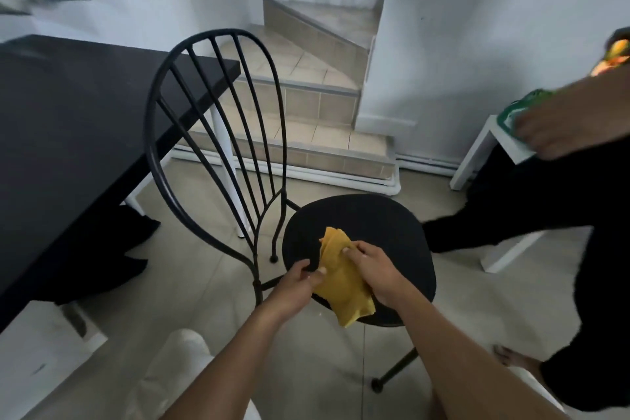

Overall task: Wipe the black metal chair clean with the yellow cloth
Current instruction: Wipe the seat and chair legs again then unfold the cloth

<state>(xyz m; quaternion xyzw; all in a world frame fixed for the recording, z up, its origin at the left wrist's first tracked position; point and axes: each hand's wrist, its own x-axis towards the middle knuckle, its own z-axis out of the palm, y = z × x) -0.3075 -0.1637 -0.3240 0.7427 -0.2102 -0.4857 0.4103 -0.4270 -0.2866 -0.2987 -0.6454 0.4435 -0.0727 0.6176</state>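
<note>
The black metal chair (pixel 371 225) stands in the middle of the floor, its round seat toward me and its barred oval back to the left. A folded yellow cloth (pixel 341 286) hangs just above the seat's near edge. My left hand (pixel 296 286) pinches the cloth's left edge. My right hand (pixel 375 269) grips its upper right part, fingers curled over the fold.
A black table (pixel 68 119) fills the left side, close behind the chair back. Tiled steps (pixel 306 85) rise beyond. Another person in black (pixel 545 198) stands at the right, an arm reaching over a white side table (pixel 491 143).
</note>
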